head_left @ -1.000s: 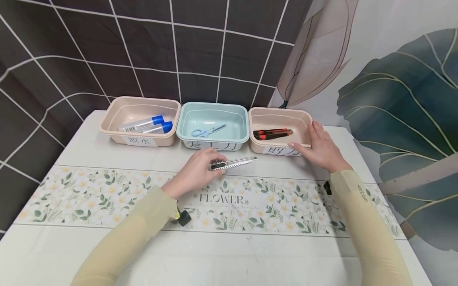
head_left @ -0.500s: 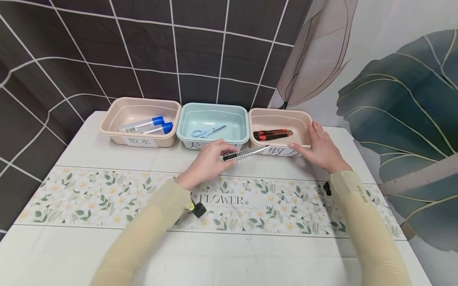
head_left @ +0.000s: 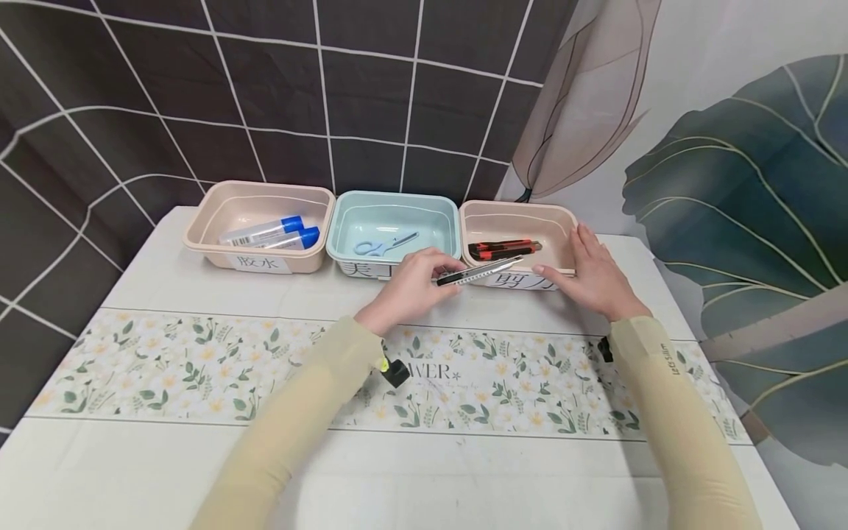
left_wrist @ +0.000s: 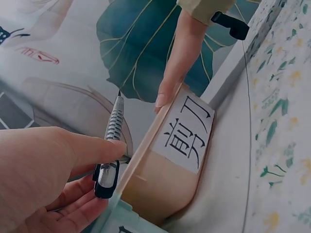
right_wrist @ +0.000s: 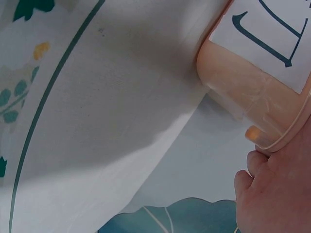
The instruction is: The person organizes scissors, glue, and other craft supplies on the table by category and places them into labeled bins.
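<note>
My left hand pinches a silver utility knife between thumb and fingers, with its tip pointing right over the front rim of the right-hand pink bin. In the left wrist view the knife has a black end piece near my fingers. My right hand rests on that bin's right front corner, thumb at the front rim and straight fingers along the side wall. Inside lie red-and-black utility knives. Part of the front label is covered by the held knife.
Left of it stands a light blue bin with blue scissors inside. A further pink bin holds blue-capped glue bottles. Paper labels face forward on the bins. Behind them hangs a dark checked curtain.
My left hand has carried the utility knife rightward and slightly back, from in front of the blue bin to the right-hand pink bin's front rim. My right hand has stayed in place.
</note>
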### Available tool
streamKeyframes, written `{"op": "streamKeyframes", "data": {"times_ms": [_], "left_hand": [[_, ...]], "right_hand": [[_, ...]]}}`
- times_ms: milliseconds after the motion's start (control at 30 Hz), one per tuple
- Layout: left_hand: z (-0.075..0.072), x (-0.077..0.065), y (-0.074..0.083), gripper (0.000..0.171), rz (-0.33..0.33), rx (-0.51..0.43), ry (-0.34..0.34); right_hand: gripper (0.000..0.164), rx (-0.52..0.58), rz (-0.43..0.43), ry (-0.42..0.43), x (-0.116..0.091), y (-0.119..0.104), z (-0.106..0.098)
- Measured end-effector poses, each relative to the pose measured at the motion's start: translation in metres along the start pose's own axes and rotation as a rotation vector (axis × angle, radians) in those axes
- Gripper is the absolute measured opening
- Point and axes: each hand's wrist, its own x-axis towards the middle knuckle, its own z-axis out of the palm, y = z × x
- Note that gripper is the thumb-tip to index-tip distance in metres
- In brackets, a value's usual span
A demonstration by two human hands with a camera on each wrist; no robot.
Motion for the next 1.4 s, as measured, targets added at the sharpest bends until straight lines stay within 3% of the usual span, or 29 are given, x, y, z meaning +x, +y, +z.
{"op": "streamKeyframes", "data": {"times_ms": [300,667,1033,1267,1400], "left_hand": [[0.001,0.032,0.006,0.032,0.054,0.037,0.016],[0.007,0.07,0.011,0.032,0.015,0.05,-0.003],[0.027,0.106,0.026,0.029,-0.008,0.051,-0.036],[0.04,0.12,0.033,0.027,-0.047,0.037,-0.039],[0.046,0.125,0.034,0.038,-0.069,0.064,-0.04]], "right_hand": [[0.111,0.006,-0.021,0.008,-0.001,0.002,0.0],[0.113,-0.008,-0.001,-0.004,0.001,0.0,-0.001],[0.113,-0.007,0.007,-0.021,0.0,-0.001,-0.001],[0.113,-0.001,0.011,-0.017,0.0,-0.002,-0.003],[0.113,-0.003,0.016,-0.011,-0.002,-0.003,-0.003]]}}
